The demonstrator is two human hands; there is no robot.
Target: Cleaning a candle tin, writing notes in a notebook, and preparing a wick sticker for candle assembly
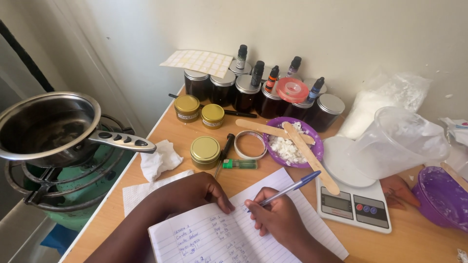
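Head view looks down on a wooden desk [243, 182] crowded with things. Biggest is a steel pot [46, 127] that sits on a green burner [73, 195] off the left edge of the desk; whether anything is in it, I cannot tell. Next comes an open lined notebook [224, 238] at the near edge, and its page already has several short lines of writing down the left part, while the right part of the page is bare, so I think the writing is partly done with more room left. A clear plastic jug [397, 141] lies tipped on a white kitchen scale [353, 204], and another person's hand [397, 191] rests just beside the scale. A purple bowl [292, 142] holds white flakes, and two wooden sticks [292, 136] lie across it. Dark jars with silver lids [248, 92] stand in a row by the wall, still shut, with small dropper bottles on top. Three gold tins [204, 151] are closed too. The left hand [195, 192] lies flat and loosely open on the notebook, holding the page still. The right hand [278, 216] is closed around a blue pen [287, 189], with the tip touching the page near the middle.
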